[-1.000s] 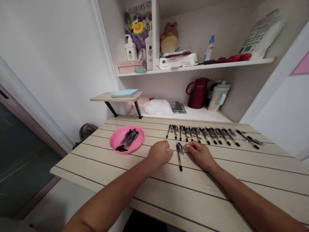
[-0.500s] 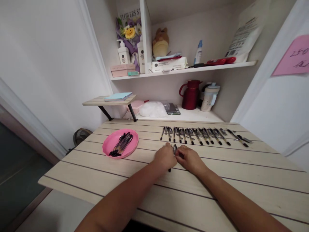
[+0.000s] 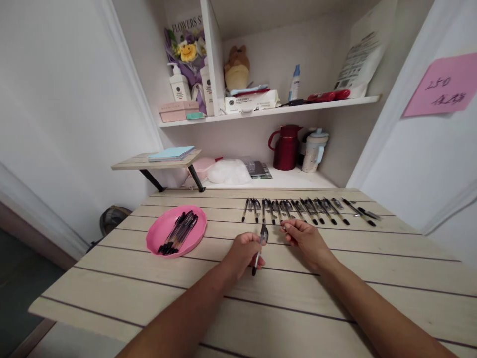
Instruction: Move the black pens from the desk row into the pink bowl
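My left hand is closed round a black pen, which slants from its cap near the row down to its tip just above the wooden table. My right hand rests beside it with fingers curled, fingertips close to the pen's top end and to the row of pens laid side by side across the table's far part. Whether anything sits between those fingers I cannot make out. A pink plate at the left holds several more black pens.
Behind the table a low white shelf carries a red jug, a pale jug and a plastic bag. A small wooden stand holds a blue notebook. An upper shelf bears bottles, boxes and a plush toy. A pink note sticks on the right wall.
The single pen that lay on the table between my hands is now lifted in my left hand. My right hand came in to it, then drew back a little. The view shifted leftwards.
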Action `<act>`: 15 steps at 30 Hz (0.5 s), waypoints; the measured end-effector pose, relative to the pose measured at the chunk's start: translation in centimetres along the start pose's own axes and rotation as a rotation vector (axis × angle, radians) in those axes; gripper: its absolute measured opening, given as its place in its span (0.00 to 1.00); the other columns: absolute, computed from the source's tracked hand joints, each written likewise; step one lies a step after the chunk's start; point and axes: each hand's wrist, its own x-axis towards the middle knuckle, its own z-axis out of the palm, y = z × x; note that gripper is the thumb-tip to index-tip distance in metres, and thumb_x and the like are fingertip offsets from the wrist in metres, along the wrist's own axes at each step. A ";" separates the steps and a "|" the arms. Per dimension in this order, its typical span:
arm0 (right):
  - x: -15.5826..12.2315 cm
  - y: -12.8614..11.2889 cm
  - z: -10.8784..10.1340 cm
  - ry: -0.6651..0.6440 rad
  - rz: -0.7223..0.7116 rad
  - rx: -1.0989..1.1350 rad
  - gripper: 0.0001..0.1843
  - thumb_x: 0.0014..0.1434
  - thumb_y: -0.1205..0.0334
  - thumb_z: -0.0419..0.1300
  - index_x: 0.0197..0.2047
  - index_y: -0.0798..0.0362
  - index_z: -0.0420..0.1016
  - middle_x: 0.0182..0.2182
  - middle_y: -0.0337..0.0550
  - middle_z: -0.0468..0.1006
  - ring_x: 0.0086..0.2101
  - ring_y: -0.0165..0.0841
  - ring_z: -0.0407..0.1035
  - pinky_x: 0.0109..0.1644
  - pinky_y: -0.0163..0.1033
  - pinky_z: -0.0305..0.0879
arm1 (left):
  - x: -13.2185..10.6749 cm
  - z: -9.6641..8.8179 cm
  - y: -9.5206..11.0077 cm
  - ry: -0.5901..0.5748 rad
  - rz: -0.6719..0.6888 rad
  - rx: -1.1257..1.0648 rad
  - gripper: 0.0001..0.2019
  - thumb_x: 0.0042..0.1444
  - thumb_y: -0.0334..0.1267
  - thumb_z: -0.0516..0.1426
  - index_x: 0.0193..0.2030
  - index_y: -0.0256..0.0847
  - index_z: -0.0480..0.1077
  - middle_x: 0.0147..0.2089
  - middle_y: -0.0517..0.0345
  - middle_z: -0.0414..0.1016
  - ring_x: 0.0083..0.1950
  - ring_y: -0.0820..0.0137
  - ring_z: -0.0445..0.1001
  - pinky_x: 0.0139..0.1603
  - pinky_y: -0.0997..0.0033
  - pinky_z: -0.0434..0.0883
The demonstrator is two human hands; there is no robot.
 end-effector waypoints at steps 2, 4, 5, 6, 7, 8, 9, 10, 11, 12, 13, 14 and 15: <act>-0.3 -0.5 0.3 -0.018 0.061 0.170 0.16 0.43 0.51 0.65 0.32 0.53 0.71 0.27 0.42 0.74 0.18 0.24 0.57 0.19 0.31 0.49 | 0.0 0.2 -0.5 -0.015 0.046 0.016 0.09 0.42 0.36 0.53 0.32 0.37 0.66 0.17 0.67 0.61 0.15 0.78 0.61 0.16 0.80 0.59; -0.7 -1.0 0.6 -0.029 0.081 0.241 0.16 0.42 0.51 0.66 0.31 0.53 0.71 0.28 0.43 0.75 0.18 0.23 0.56 0.18 0.31 0.48 | 0.0 0.2 -0.9 -0.026 0.081 0.046 0.08 0.43 0.37 0.53 0.31 0.37 0.66 0.17 0.67 0.60 0.13 0.81 0.57 0.14 0.81 0.56; -0.9 -1.2 0.8 -0.029 0.085 0.251 0.16 0.42 0.51 0.65 0.30 0.53 0.71 0.27 0.42 0.74 0.17 0.23 0.55 0.18 0.31 0.47 | 0.0 0.2 -1.0 -0.032 0.091 0.060 0.08 0.44 0.38 0.53 0.32 0.37 0.67 0.17 0.68 0.60 0.13 0.81 0.56 0.14 0.81 0.55; -1.0 -1.3 0.9 -0.027 0.086 0.250 0.16 0.42 0.50 0.65 0.29 0.54 0.71 0.26 0.42 0.74 0.17 0.23 0.55 0.17 0.30 0.47 | 0.0 0.2 -1.1 -0.037 0.095 0.078 0.09 0.45 0.38 0.53 0.33 0.38 0.67 0.18 0.68 0.60 0.13 0.81 0.56 0.13 0.82 0.54; -1.2 -1.4 1.0 -0.023 0.083 0.244 0.16 0.42 0.50 0.65 0.28 0.54 0.71 0.25 0.41 0.73 0.17 0.23 0.55 0.17 0.30 0.46 | -0.1 0.2 -1.1 -0.044 0.096 0.098 0.09 0.45 0.38 0.52 0.33 0.38 0.67 0.17 0.68 0.60 0.14 0.81 0.56 0.13 0.82 0.53; -1.2 -1.4 1.1 -0.018 0.078 0.235 0.16 0.42 0.49 0.65 0.27 0.54 0.71 0.24 0.40 0.73 0.17 0.22 0.55 0.17 0.30 0.46 | -0.1 0.2 -1.2 -0.053 0.099 0.116 0.10 0.46 0.38 0.52 0.34 0.38 0.68 0.17 0.68 0.59 0.14 0.81 0.56 0.13 0.82 0.53; -1.2 -1.5 1.2 -0.013 0.069 0.227 0.16 0.43 0.49 0.65 0.27 0.54 0.71 0.23 0.40 0.72 0.17 0.22 0.54 0.17 0.30 0.46 | -0.2 0.2 -1.2 -0.062 0.107 0.131 0.10 0.46 0.38 0.52 0.35 0.38 0.68 0.17 0.67 0.59 0.14 0.81 0.57 0.13 0.82 0.52; -1.2 -1.4 1.2 -0.010 0.060 0.219 0.16 0.43 0.49 0.65 0.27 0.54 0.71 0.22 0.39 0.71 0.17 0.22 0.54 0.18 0.30 0.46 | -0.2 0.2 -1.2 -0.067 0.116 0.141 0.10 0.47 0.38 0.51 0.35 0.38 0.68 0.17 0.67 0.59 0.14 0.80 0.57 0.13 0.82 0.52; -1.2 -1.4 1.2 -0.012 0.050 0.211 0.16 0.43 0.49 0.64 0.27 0.54 0.71 0.21 0.38 0.70 0.17 0.22 0.54 0.18 0.30 0.46 | -0.3 0.3 -1.3 -0.072 0.124 0.146 0.10 0.47 0.38 0.51 0.35 0.38 0.68 0.17 0.67 0.59 0.14 0.80 0.57 0.13 0.82 0.52; -1.1 -1.4 1.1 -0.017 0.042 0.200 0.16 0.44 0.49 0.64 0.27 0.54 0.71 0.19 0.37 0.69 0.17 0.22 0.53 0.19 0.31 0.46 | -0.3 0.3 -1.3 -0.078 0.130 0.147 0.09 0.47 0.38 0.51 0.34 0.38 0.68 0.17 0.68 0.59 0.15 0.80 0.57 0.13 0.82 0.52; -1.1 -1.3 1.0 -0.026 0.036 0.187 0.16 0.45 0.49 0.64 0.27 0.54 0.71 0.18 0.36 0.68 0.17 0.23 0.53 0.19 0.31 0.46 | -0.3 0.3 -1.3 -0.082 0.133 0.146 0.09 0.47 0.37 0.51 0.34 0.38 0.68 0.17 0.68 0.58 0.15 0.80 0.57 0.13 0.82 0.53; -1.1 -1.3 1.0 -0.037 0.031 0.172 0.16 0.45 0.49 0.63 0.27 0.54 0.71 0.16 0.35 0.66 0.17 0.23 0.53 0.19 0.31 0.46 | -0.3 0.3 -1.3 -0.085 0.134 0.146 0.09 0.47 0.37 0.51 0.34 0.38 0.68 0.17 0.68 0.58 0.15 0.80 0.57 0.13 0.82 0.53; -1.1 -1.3 0.9 -0.049 0.029 0.156 0.16 0.46 0.49 0.63 0.27 0.54 0.71 0.15 0.35 0.65 0.17 0.23 0.52 0.20 0.31 0.46 | -0.3 0.3 -1.3 -0.087 0.135 0.145 0.09 0.47 0.37 0.51 0.34 0.38 0.68 0.17 0.68 0.57 0.15 0.80 0.57 0.13 0.82 0.53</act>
